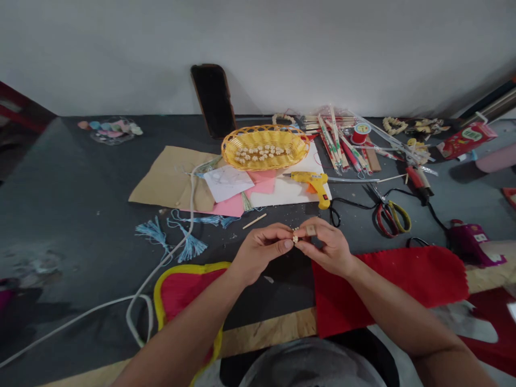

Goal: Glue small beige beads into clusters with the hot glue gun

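The left hand [262,250] and the right hand [326,248] are close together near the front edge of the bench [80,215]. Both are pinching tiny cream beads [295,237] between finger and thumb, so the hands are narrow, not wide open. The beads are so small that it is hard to tell if a thread runs through them. Only a few beads are in the fingers. Many more sit in a heap in a yellow woven basket [242,141] near the middle of the bench, so it looks like a lot is left to do. A ring of pale beads [393,126] lies by the back edge and looks done.

The bench top is dark grey. On it are a yellow glue gun [316,183], red and yellow scissors [393,219], blue tassels [191,248], brown paper [169,177], red felt [403,285] and a long white cord [137,317]. Behind the back edge stands a plain white wall [258,54].
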Available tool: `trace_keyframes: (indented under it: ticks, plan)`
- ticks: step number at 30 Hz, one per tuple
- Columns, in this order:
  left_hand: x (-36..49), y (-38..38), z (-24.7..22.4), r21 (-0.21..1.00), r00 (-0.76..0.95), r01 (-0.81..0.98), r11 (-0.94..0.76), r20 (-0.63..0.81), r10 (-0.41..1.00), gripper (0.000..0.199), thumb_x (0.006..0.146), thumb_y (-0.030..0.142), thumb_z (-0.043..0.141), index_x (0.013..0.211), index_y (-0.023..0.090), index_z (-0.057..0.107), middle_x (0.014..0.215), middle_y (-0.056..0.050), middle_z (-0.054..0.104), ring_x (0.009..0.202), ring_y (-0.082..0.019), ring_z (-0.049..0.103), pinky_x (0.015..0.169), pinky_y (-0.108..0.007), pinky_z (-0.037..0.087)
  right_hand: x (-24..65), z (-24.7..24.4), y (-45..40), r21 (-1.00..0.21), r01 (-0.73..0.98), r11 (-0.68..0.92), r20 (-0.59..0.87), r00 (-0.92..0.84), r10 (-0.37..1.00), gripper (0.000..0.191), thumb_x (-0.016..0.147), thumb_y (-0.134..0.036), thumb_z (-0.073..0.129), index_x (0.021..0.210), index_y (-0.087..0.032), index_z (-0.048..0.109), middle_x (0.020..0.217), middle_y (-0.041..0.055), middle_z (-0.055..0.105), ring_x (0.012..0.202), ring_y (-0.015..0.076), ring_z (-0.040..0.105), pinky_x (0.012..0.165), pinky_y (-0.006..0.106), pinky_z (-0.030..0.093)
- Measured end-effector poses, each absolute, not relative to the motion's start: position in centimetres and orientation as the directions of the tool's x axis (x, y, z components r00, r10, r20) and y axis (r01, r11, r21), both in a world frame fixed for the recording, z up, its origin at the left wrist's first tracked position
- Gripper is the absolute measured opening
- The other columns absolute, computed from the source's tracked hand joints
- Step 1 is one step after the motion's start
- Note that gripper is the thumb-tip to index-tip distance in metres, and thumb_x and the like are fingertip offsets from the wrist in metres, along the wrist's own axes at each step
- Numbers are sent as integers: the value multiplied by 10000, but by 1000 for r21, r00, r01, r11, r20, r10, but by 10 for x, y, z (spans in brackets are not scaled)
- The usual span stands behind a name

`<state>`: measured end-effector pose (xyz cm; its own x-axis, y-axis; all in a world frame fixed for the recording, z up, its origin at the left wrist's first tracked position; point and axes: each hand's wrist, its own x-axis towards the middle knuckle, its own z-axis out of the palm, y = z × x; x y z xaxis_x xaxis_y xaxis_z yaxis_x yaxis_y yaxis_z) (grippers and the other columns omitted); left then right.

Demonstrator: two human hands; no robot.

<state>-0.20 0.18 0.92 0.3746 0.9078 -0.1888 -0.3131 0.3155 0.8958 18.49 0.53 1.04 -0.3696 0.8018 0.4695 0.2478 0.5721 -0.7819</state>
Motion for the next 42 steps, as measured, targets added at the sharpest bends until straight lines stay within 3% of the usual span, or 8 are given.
trace_keyframes:
  ticks: [23, 31, 36, 42]
  plan:
    - [-1, 3, 14, 864, 370, -336, 376, -246, 896, 122, 706, 281, 795, 722, 163, 764, 790, -33, 659, 761, -139, 564, 752, -259, 423, 182, 14, 5, -747, 277, 605, 502, -361, 786, 134, 872, -197, 627, 1004, -201, 652, 879, 70, 665, 737, 141, 641, 610, 246, 559]
    - [-1, 4, 13, 860, 348, -330, 390, -273, 897, 194, 639, 268, 839, 776, 155, 762, 800, -36, 670, 788, -150, 575, 771, -265, 425, 185, 6, 3, -886, 202, 419, 373, -230, 899, 111, 873, -222, 634, 982, -216, 652, 867, 42, 644, 750, 133, 623, 618, 235, 529]
    - [-1, 3, 13, 845, 338, -335, 417, -306, 890, 210, 639, 297, 840, 675, 143, 702, 714, -15, 635, 693, -118, 530, 682, -238, 403, 183, 4, 2, -958, 70, 280, 262, -197, 945, 119, 887, -281, 625, 979, -208, 644, 882, 38, 622, 690, 110, 624, 587, 219, 529]
    - [-1, 3, 13, 874, 321, -303, 381, -283, 904, 215, 697, 351, 797, 757, 149, 755, 719, -25, 636, 638, -108, 469, 630, -241, 377, 183, 10, 4, -855, 241, 460, 389, -289, 875, 114, 875, -252, 628, 974, -201, 654, 858, 55, 653, 727, 139, 627, 607, 248, 537]
